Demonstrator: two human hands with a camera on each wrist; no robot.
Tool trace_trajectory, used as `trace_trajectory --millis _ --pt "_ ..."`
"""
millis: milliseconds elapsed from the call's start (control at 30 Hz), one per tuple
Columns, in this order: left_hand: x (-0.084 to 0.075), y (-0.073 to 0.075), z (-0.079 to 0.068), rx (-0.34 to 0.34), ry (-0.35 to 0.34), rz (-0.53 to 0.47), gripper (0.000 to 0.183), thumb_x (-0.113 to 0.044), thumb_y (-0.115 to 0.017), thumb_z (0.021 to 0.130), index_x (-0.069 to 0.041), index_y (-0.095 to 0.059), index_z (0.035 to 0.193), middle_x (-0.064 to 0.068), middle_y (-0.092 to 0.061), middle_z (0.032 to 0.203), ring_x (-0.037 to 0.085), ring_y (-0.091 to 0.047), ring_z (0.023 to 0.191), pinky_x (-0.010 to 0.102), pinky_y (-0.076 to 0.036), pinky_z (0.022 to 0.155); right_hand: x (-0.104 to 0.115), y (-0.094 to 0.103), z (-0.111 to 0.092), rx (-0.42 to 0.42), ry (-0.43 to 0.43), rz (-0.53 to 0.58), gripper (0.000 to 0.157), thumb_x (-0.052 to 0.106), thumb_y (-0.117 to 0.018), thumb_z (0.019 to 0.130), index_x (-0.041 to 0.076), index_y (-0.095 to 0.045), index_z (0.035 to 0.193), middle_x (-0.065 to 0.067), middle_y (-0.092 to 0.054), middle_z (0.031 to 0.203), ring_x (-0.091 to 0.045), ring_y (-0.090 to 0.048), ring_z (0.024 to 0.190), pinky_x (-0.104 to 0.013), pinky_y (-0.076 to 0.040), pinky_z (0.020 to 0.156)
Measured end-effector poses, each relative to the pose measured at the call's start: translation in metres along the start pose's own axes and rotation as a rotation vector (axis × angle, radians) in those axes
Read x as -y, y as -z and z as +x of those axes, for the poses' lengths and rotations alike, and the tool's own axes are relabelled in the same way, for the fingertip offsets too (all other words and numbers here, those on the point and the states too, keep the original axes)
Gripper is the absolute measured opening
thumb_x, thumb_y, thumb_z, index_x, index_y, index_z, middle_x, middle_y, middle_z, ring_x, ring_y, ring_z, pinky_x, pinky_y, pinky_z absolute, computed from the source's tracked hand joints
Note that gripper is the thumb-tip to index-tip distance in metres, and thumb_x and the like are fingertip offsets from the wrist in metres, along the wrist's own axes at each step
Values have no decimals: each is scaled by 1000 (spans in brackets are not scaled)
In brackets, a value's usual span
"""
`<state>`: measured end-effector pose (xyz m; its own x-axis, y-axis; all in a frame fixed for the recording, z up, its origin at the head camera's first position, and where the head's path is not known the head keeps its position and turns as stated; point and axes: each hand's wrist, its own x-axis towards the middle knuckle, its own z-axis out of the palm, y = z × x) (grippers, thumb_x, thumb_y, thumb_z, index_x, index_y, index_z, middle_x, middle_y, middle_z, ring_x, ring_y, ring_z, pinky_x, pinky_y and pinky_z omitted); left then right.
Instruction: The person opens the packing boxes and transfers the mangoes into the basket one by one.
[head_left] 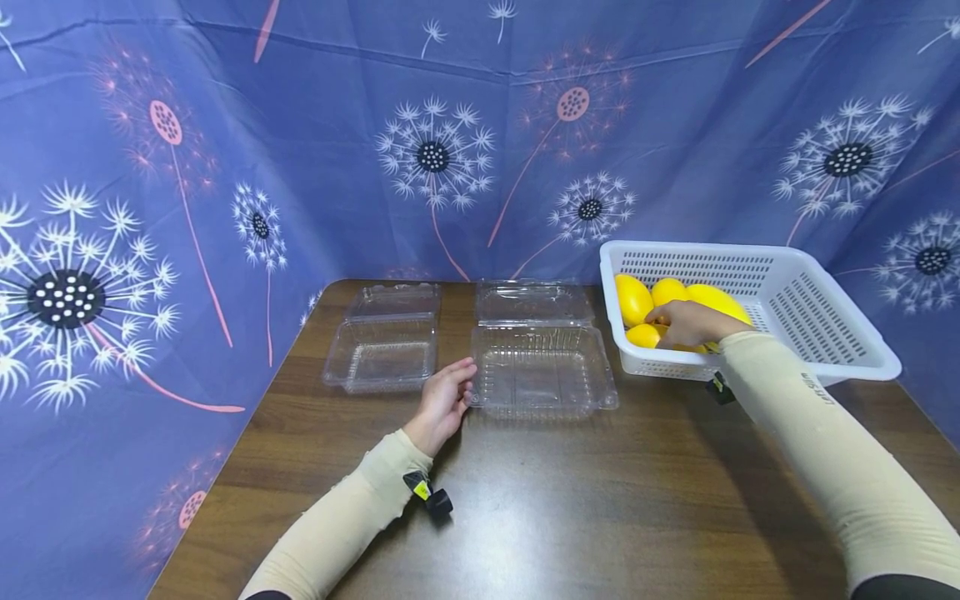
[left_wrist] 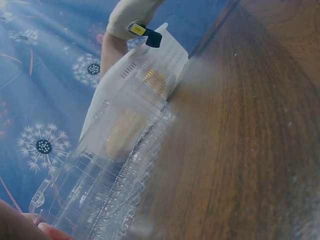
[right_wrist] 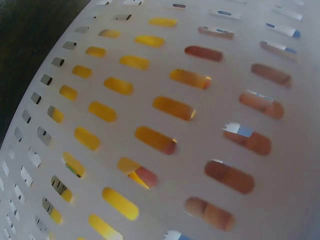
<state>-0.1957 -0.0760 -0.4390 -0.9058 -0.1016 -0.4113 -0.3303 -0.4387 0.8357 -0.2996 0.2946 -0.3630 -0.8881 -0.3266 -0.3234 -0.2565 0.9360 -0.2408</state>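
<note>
My left hand (head_left: 444,400) is at the left edge of an open clear plastic clamshell box (head_left: 543,371), its thumb and fingertips pinching the rim. The left wrist view shows those fingertips (left_wrist: 52,232) at the box's corner. On the right, my right hand (head_left: 692,323) reaches down into a white slotted basket (head_left: 855,364), bent over several smooth yellow oval fruits (head_left: 633,298). Through the slots, the right wrist view shows parts of the hand (right_wrist: 230,176) against the yellow fruit (right_wrist: 120,202). Whether its fingers hold one, I cannot tell.
A second, smaller open clear clamshell box (head_left: 382,354) stands to the left of my left hand. Both boxes and the basket rest on a brown wooden table (head_left: 570,508). A blue dandelion-print cloth (head_left: 315,125) hangs behind and along the sides.
</note>
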Motion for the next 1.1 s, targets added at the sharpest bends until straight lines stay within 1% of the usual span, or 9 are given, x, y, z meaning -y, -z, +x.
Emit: trace_trajectory --millis 200,367,533,800,933,1100 --pt "0 0 -1 3 9 -8 40 -6 -60 92 3 -55 131 -8 -54 81 -3 -45 57 8 -38 50 1 1 -2 3 -52 28 56 19 -73 83 -6 -55 130 -31 -59 125 -41 -55 107 -62 -42 95" --pt "1 1 -1 -3 26 -29 40 -7 -60 93 4 -54 132 -8 -56 85 -3 -45 56 8 -38 50 2 3 -5 12 -81 71 59 27 -72 86 -6 -53 132 -33 -56 127 -43 -53 108 -64 -40 97" --pt "1 1 -2 -5 26 -29 40 -8 -60 93 3 -54 132 -8 -55 86 -3 -45 57 8 -38 51 2 3 -8 4 -79 83 61 32 -70 88 -6 -53 132 -31 -55 130 -41 -52 108 -64 -40 98" --pt "2 1 -3 7 19 13 41 -8 -59 94 5 -53 133 -7 -53 83 -2 -44 58 8 -38 51 -1 1 -7 -47 -79 68 54 30 -67 90 -5 -56 129 -29 -59 126 -39 -53 105 -61 -42 95" --pt "2 1 -3 14 13 17 42 -8 -59 95 6 -52 133 -7 -52 83 -2 -44 59 8 -38 51 0 1 -9 -63 -73 63 53 30 -66 90 -5 -56 129 -30 -59 124 -41 -55 107 -60 -43 94" --pt "0 0 -3 13 3 31 40 -8 -58 95 6 -52 132 -7 -54 84 -2 -44 59 8 -38 51 3 3 -13 -95 -36 59 52 28 -64 92 -7 -54 129 -34 -57 123 -46 -55 109 -61 -45 92"
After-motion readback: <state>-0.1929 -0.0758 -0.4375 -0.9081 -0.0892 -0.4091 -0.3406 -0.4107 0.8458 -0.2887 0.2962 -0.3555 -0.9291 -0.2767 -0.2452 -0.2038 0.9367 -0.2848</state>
